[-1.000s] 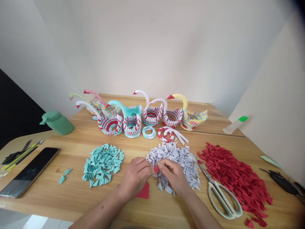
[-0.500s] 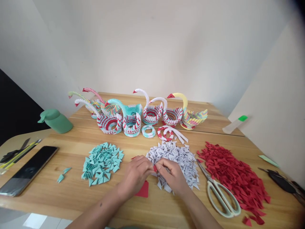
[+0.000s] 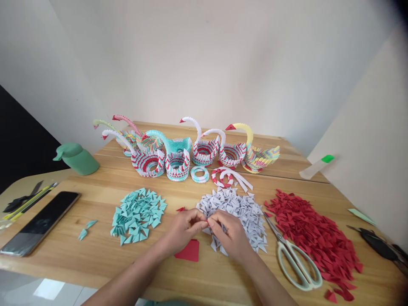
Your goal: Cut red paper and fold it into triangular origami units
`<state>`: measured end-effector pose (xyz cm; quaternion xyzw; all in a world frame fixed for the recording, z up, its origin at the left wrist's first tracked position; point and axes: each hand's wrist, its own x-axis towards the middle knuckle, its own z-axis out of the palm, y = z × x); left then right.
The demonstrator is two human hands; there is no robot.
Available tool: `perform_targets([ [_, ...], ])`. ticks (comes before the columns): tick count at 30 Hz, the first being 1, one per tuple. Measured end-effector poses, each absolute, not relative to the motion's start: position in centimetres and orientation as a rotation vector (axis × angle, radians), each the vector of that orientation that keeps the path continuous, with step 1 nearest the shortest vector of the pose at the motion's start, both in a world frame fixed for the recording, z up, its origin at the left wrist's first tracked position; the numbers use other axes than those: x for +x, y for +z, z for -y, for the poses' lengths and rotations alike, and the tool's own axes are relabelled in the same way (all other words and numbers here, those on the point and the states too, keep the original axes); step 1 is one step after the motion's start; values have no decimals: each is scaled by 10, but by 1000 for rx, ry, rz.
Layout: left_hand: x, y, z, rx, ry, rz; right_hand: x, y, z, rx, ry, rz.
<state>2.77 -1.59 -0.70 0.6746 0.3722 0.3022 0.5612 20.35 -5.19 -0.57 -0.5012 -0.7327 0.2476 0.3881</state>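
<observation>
Red paper bit (image 3: pixel 208 222) pinched by both hands

Left hand (image 3: pixel 185 231) and right hand (image 3: pixel 230 234) fingers stay shut on it, maybe folding; white pile (image 3: pixel 242 208) at 1 o'clock.

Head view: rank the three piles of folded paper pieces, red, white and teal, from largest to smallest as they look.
1. Red pile, largest, though it lies nearer the camera's edge.
2. White pile, partly hidden by the right hand.
3. Teal pile, smallest.

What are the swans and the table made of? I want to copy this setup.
The swans look like matte coloured paper: rows of small folded triangles like the loose piles. The table looks like pale wood with visible grain and plank seams, possibly laminate.
</observation>
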Motion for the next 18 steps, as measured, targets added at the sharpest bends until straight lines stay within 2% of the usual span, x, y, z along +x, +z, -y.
perform_targets([
  [8,26,-10,12,1344,802,-829,205,-7,49,-1259,852,1754],
  [18,28,-9,17,1260,780,-735,202,-5,51,-1334,783,1726],
])
